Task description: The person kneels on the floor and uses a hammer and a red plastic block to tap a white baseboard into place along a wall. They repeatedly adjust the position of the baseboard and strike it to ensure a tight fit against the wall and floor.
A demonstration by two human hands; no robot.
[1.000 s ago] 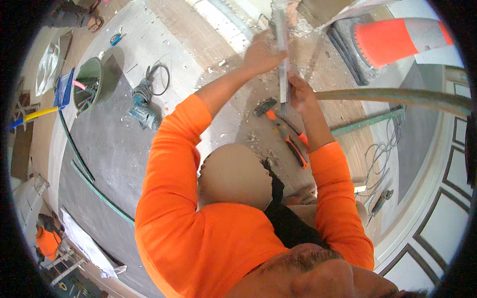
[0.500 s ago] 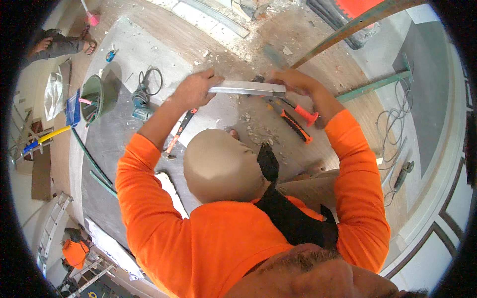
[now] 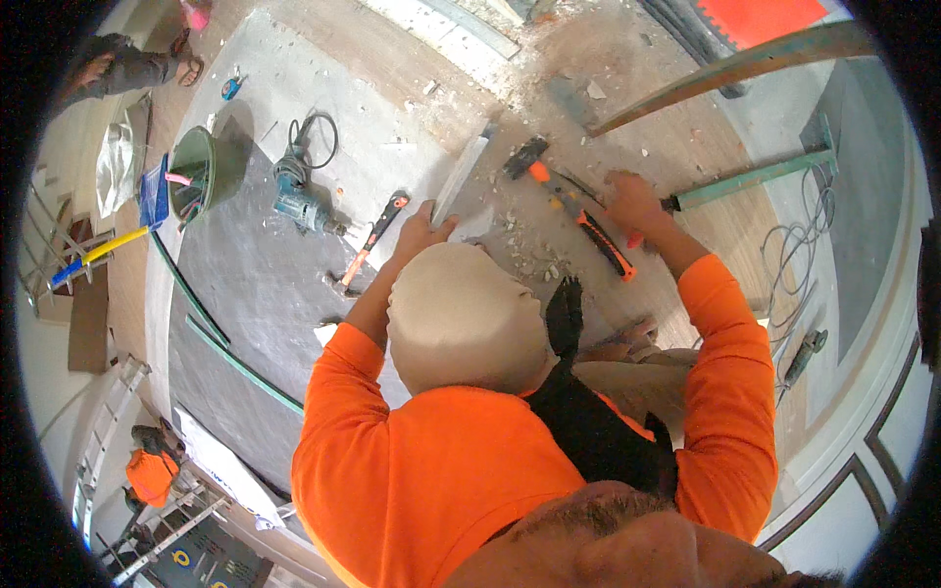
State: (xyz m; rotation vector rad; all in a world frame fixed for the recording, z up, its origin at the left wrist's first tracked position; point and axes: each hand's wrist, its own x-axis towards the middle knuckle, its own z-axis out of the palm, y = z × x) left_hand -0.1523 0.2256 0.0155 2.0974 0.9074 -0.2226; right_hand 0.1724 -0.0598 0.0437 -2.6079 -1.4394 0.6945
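Head view: can't see near end of metal bar (image 3: pixel 463 174), hidden in left hand (image 3: pixel 421 233) at 11 o'clock; see fingers clamped round that end, can't separate each one. Can make out little under right hand (image 3: pixel 637 204) at 2 o'clock: just a red piece (image 3: pixel 635 239) below the palm and a thin dark rod (image 3: pixel 580 184) running off toward 10; can't tell if fingers apart or closed on anything. Lose orange panel (image 3: pixel 760 18) with toothed edge past rim between 1 and 2, likewise other person's leg (image 3: pixel 137 78) at 10. Find bar at 12, slanting from 7 up to 1: straight, flat-sided, silver-grey, paler along one long face, soft-edged at far tip. See tip clear of dark-headed hammer (image 3: pixel 526 157), head at 1, grip black and orange. Note claw hammer (image 3: pixel 376 235) near left hand at 10, power drill (image 3: pixel 306 204) farther out on same hour, cable looped. See rubble (image 3: pixel 534 260) scattered at 2, beyond knee (image 3: pixel 466 314).
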